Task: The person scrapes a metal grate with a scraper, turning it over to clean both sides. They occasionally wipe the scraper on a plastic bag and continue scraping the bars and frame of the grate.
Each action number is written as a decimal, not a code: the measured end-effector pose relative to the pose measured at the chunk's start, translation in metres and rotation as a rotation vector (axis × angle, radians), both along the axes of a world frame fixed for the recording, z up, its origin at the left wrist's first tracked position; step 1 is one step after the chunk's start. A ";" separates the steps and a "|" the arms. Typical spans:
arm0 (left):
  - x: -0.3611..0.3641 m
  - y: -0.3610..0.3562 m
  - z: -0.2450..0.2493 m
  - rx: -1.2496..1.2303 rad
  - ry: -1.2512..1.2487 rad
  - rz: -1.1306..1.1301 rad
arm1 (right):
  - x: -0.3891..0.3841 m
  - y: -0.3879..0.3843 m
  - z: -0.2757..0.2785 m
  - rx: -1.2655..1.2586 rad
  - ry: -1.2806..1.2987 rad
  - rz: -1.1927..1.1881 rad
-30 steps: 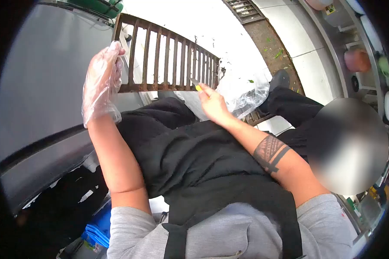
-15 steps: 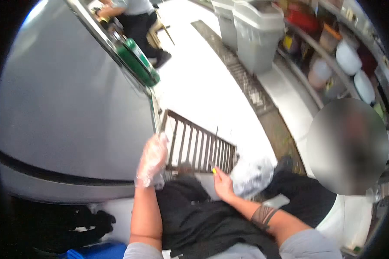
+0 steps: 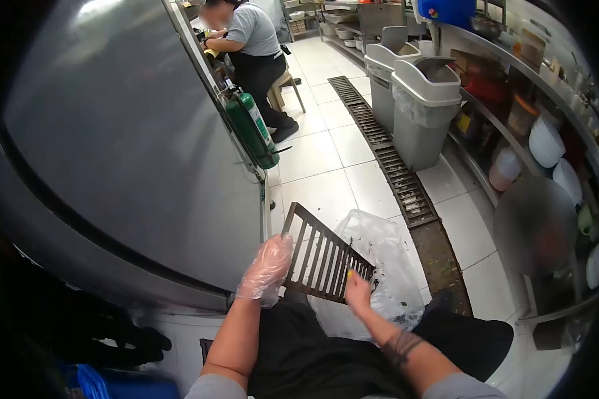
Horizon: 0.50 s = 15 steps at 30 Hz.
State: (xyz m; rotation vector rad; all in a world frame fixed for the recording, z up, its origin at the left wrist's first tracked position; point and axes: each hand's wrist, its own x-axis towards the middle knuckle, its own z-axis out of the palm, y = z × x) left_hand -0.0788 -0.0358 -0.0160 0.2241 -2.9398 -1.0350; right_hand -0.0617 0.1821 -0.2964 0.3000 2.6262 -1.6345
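A dark metal drain grate (image 3: 316, 292) stands tilted before my knees, its slats crossing from edge to edge. My left hand (image 3: 266, 267), in a clear plastic glove, grips the grate's left end. My right hand (image 3: 358, 294) is bare and closed around a small tool (image 3: 350, 273), of which only a bit of yellow shows; it is at the grate's right part, slightly blurred. Beneath and beside the grate a clear plastic sheet or bag (image 3: 402, 282) lies on the floor, with dark scraps on it.
A floor channel (image 3: 446, 263) with debris lies uncovered at right; grates (image 3: 379, 133) cover its farther stretch. Grey bins (image 3: 422, 126) and a loaded shelf (image 3: 492, 123) line the right. A metal panel (image 3: 113, 146) and green extinguisher (image 3: 253, 130) are left. A person (image 3: 256, 40) sits beyond.
The view has tilted up and sharpened, showing more of the room. Both hands remain at the grate; the right hand has shifted slightly along it. More of the plastic now shows.
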 end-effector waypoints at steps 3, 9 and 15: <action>0.001 -0.004 -0.010 -0.036 0.071 -0.035 | -0.050 0.003 0.023 -0.027 0.135 0.026; -0.006 -0.006 -0.006 -0.032 0.065 -0.020 | 0.001 -0.009 0.019 0.048 -0.012 0.044; -0.015 -0.010 -0.016 -0.106 0.076 -0.087 | -0.033 0.002 0.018 0.064 -0.035 0.111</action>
